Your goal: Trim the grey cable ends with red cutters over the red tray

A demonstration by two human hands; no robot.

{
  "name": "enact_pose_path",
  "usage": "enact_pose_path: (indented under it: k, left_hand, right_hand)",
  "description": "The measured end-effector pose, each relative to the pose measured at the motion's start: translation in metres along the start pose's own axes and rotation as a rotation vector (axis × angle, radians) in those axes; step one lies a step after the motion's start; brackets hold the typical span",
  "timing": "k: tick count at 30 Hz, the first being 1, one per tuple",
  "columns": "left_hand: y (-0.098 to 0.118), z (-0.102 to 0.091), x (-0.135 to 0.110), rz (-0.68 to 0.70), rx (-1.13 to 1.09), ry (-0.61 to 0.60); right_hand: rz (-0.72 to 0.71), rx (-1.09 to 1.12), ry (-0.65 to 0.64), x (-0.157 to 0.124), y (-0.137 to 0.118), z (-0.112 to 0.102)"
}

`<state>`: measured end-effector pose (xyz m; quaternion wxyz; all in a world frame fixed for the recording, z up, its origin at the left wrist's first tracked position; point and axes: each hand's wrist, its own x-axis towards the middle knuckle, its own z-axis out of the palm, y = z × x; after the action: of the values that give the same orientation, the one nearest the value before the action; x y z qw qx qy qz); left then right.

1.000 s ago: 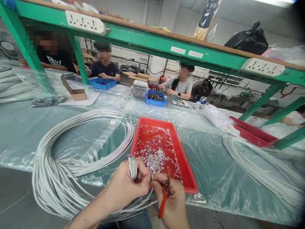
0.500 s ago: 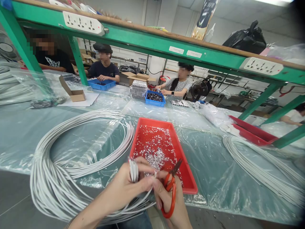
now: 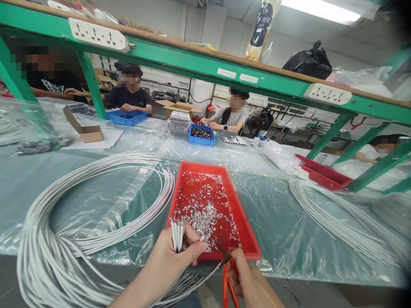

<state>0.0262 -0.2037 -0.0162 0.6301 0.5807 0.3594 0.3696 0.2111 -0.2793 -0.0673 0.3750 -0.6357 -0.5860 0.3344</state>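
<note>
White cable ends (image 3: pixel 177 239), one bundle: stood upright in the left hand (image 3: pixel 175 259), over the near left corner of the red tray; clock bearings were read from this bundle, twelve being away from the wearer. Left hand: fingers closed round the bundle, one separate white tip pinched between thumb and forefinger. Right hand (image 3: pixel 242 269), at four o'clock: closed on orange-handled scissors (image 3: pixel 225 278), dark blades pointing to eleven o'clock over the tray's near edge; blade gap could not be told. Single white cable (image 3: pixel 212 272), at four o'clock: ended beside the scissors, contact uncertain.

Red tray (image 3: pixel 242 226), at two o'clock: held many silvery scraps (image 3: pixel 202 218), heaped densest towards the near half. Large white cable coil (image 3: pixel 35 239), at nine to ten o'clock: overhung the near table edge. Second white cable coil (image 3: pixel 340 218), at three o'clock: flat on the plastic-covered table (image 3: pixel 269 214).

Blue tray of black parts (image 3: pixel 201 141), between twelve and one o'clock: clear blister packs (image 3: pixel 180 122) beside it. Second blue tray (image 3: pixel 128 121), at eleven o'clock: before a seated co-worker (image 3: pixel 135 96). Small open cardboard box (image 3: pixel 91 134), between ten and eleven o'clock: on white paper.
</note>
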Motion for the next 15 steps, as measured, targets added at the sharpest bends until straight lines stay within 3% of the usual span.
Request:
enact_pose_path:
  k: [5, 8, 15]
  left_hand:
    - [0.001, 0.007, -0.004, 0.001, 0.066, 0.015]
    - [0.0, 0.008, -0.006, 0.009, 0.087, 0.047]
    - [0.005, 0.007, -0.008, -0.001, 0.016, -0.029]
  right_hand:
    - [-0.146, -0.351, -0.086, -0.009, -0.037, -0.008]
    - [-0.162, -0.488, -0.107, -0.01, -0.043, -0.009]
    - [-0.184, -0.065, -0.073, -0.01, -0.034, -0.002]
